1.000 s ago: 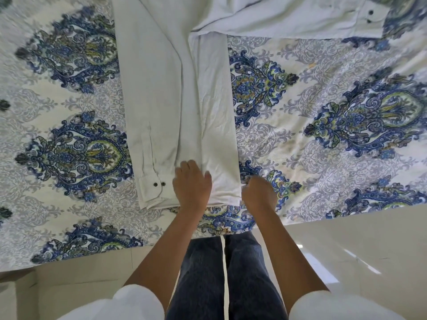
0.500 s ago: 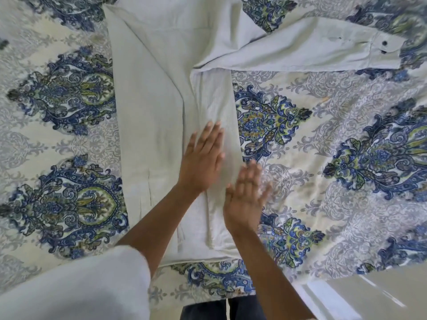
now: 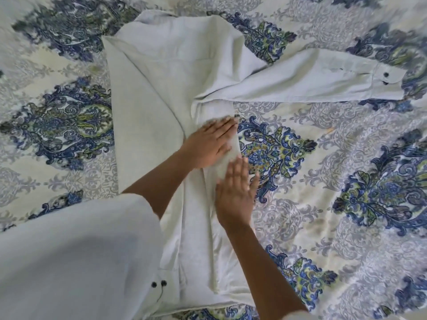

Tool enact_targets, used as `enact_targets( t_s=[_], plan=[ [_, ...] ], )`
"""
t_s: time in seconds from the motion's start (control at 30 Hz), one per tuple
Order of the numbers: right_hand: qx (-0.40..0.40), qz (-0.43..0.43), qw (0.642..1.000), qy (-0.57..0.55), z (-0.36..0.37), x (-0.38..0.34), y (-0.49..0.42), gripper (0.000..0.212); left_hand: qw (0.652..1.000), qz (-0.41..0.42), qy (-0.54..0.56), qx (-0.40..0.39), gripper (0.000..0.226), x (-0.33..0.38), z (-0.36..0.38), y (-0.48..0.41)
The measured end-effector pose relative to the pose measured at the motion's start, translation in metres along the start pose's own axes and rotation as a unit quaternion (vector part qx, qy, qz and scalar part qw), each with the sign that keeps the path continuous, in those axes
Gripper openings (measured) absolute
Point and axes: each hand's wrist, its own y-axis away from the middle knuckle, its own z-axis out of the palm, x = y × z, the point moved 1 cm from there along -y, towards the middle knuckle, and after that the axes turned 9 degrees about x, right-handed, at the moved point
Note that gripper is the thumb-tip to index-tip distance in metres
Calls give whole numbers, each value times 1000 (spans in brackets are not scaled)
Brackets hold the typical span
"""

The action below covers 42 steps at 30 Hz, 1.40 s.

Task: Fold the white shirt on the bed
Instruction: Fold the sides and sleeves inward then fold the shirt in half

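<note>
The white shirt (image 3: 161, 84) lies flat on the patterned bed cover (image 3: 323, 204), its left side folded in over the body. One sleeve (image 3: 323, 82) stretches out to the right, with a dark button on its cuff. The other cuff, with two dark buttons, shows near the bottom edge. My left hand (image 3: 208, 144) presses flat on the shirt's right edge, fingers straight. Just below it, my right hand (image 3: 235, 190) lies flat with spread fingers over the same edge, partly on the cover.
The bed cover, white with blue and green floral medallions, fills the view on all sides of the shirt. My own white sleeve (image 3: 69, 262) blocks the lower left corner.
Both hands have slid up the shirt's right edge from the bottom hem, going from curled at the hem to flat palms. The view has shifted up, showing the collar end.
</note>
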Motion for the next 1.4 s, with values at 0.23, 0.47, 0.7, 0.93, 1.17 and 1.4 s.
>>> enact_targets(
  t_s=[0.23, 0.47, 0.7, 0.93, 1.17, 1.4],
  plan=[
    [-20, -64, 997, -25, 26, 8, -18, 58, 995, -89, -27, -36, 66, -54, 0, -18],
    [29, 119, 938, -325, -25, 48, -77, 35, 989, -127, -17, 80, 26, -19, -41, -34],
    [114, 570, 578, -573, -31, 168, -217, 14, 929, -237, 265, 104, 26, 3, -59, -93],
    [45, 535, 492, -685, -55, 193, -274, 4, 624, -417, 646, 138, 23, 5, -76, -110],
    [-164, 229, 593, -755, -131, 75, -246, 12, 445, -482, 750, 82, 31, -35, -100, -47],
    [-322, -218, 891, -235, -89, -36, -128, 30, 293, -560, 774, 37, 54, -46, -109, 78]
  ],
)
